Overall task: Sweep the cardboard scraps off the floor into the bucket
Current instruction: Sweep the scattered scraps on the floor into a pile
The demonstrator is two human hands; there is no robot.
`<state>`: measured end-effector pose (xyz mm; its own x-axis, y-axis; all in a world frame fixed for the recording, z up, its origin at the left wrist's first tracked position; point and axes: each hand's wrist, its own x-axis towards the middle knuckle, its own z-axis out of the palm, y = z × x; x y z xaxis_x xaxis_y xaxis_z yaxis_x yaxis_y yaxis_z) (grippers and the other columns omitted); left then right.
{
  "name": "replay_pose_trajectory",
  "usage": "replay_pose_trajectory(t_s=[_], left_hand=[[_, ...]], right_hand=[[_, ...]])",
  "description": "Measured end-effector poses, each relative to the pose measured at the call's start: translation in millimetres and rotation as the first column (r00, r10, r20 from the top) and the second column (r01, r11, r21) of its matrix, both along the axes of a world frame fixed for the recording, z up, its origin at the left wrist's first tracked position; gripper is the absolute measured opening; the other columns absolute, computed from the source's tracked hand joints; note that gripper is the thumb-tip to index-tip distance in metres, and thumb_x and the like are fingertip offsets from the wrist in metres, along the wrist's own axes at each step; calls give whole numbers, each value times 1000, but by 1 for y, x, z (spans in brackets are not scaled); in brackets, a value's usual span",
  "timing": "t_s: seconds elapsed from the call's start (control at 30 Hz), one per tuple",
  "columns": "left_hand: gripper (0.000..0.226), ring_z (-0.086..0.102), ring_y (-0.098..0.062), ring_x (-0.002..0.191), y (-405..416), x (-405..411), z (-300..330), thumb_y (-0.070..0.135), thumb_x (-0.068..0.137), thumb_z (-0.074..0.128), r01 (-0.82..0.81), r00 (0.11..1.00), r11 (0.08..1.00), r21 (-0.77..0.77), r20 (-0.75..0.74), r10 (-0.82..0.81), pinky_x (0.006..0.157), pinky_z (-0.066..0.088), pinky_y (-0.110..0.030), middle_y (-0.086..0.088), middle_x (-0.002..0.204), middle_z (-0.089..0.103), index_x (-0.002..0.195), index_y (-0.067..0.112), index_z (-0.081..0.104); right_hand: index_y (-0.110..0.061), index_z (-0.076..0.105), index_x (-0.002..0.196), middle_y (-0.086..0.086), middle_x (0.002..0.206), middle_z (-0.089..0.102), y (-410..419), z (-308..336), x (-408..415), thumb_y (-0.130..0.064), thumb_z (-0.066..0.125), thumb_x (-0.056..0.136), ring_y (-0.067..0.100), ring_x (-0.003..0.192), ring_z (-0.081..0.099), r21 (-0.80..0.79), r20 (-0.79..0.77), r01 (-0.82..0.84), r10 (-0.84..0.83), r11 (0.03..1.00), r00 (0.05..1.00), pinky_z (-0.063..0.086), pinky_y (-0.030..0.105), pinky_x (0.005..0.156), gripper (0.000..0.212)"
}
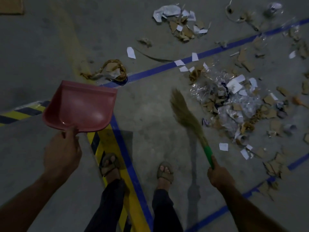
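Observation:
My left hand grips the rear handle of a pink dustpan, held above the floor with nothing in it. My right hand grips the green handle of a grass broom, whose bristles point up-left, just left of a big heap of cardboard scraps, paper and clear plastic. A second heap of scraps lies farther away, and a tangle of brown tape and cardboard lies beyond the dustpan. No bucket is in view.
Blue tape lines cross the concrete floor. A yellow-and-black hazard stripe runs under my left sandalled foot; my right foot stands beside it. More scraps are scattered at the right. A cardboard sheet lies top left.

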<state>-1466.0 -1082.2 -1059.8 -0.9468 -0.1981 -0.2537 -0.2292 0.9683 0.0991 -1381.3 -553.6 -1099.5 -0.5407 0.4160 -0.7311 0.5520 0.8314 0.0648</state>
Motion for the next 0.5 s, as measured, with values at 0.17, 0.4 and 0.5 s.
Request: replay_pose_trajectory(t_s=[0.17, 0.4, 0.5], left_hand=[[34, 56, -46, 76, -10, -14, -8, 16, 96, 55, -13, 1000, 1000, -4, 27, 13, 59, 48, -51, -25, 87, 55, 129, 15, 46], [35, 59, -45, 73, -37, -6, 7, 9, 90, 63, -83, 992, 996, 26, 100, 80, 56, 42, -44, -24, 83, 57, 122, 11, 49], [37, 60, -44, 79, -64, 4, 14, 15, 93, 57, -139, 983, 990, 37, 124, 134, 60, 47, -48, -22, 90, 57, 127, 15, 45]], right_hand=[[-32, 5, 158, 3, 67, 58, -23, 23, -14, -32, 43, 102, 18, 57, 57, 45, -201, -3, 12, 999, 979, 51, 36, 55, 68], [-57, -3, 149, 0, 86, 54, -90, 53, 6, -38, 48, 99, 16, 68, 58, -104, -236, -150, 122, 983, 964, 52, 39, 62, 74], [-63, -9, 146, 1, 90, 52, -137, 41, -5, -34, 58, 95, 24, 69, 60, -152, -330, -328, 265, 932, 906, 49, 37, 58, 89]])
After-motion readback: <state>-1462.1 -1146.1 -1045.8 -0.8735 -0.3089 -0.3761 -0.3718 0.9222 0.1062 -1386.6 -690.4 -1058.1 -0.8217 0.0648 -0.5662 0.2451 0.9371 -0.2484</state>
